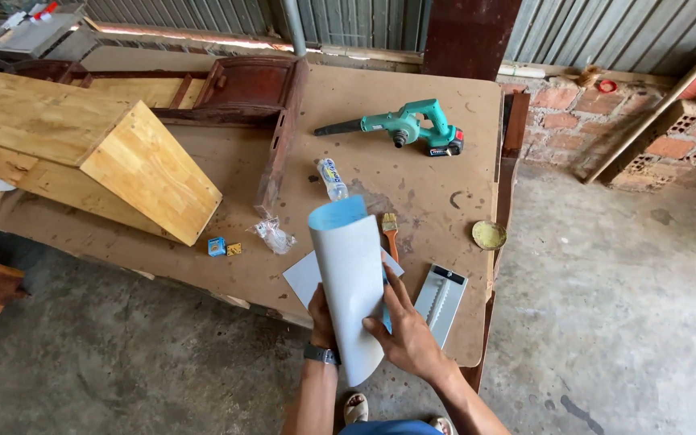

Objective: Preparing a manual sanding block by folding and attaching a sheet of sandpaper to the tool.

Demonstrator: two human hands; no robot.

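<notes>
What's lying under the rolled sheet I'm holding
Under the rolled sheet a flat pale sheet shows on the table. Its middle and the left hand are mostly covered.

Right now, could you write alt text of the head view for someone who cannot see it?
Both hands, left hand and right hand, curl a pale grey sheet with a blue inner face into a roll above a brown worktable. On the table lie a teal cordless blower, a small paintbrush, a plastic bottle and a light wooden box.
</notes>
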